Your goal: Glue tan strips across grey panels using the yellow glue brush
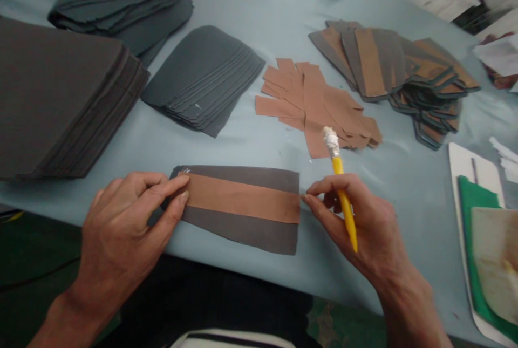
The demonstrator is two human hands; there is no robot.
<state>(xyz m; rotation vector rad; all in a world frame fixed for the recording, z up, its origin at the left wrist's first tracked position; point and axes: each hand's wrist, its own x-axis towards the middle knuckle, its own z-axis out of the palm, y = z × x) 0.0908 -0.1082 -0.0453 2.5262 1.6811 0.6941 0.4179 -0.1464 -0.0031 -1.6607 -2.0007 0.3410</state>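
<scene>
A dark grey-brown tapered piece (254,229) lies flat near the table's front edge, with an orange-brown strip (238,197) running lengthwise along its middle. My left hand (125,224) pinches the strip's left end, thumb and forefinger together over the narrower end of the dark piece. At the other end, the thumb and forefinger of my right hand (364,224) meet right beside the strip's edge. That hand also carries a yellow-handled brush (343,197) between its fingers, tip upward, its bristles coated in something white.
Stacks of dark sheets (60,94), dark folded pieces (129,2) and fanned dark panels (202,78) stand at the left. Loose orange-brown strips (315,100) lie ahead. Panels bearing strips (372,62) are piled at the right, beyond a white board (457,164) with green material (477,197).
</scene>
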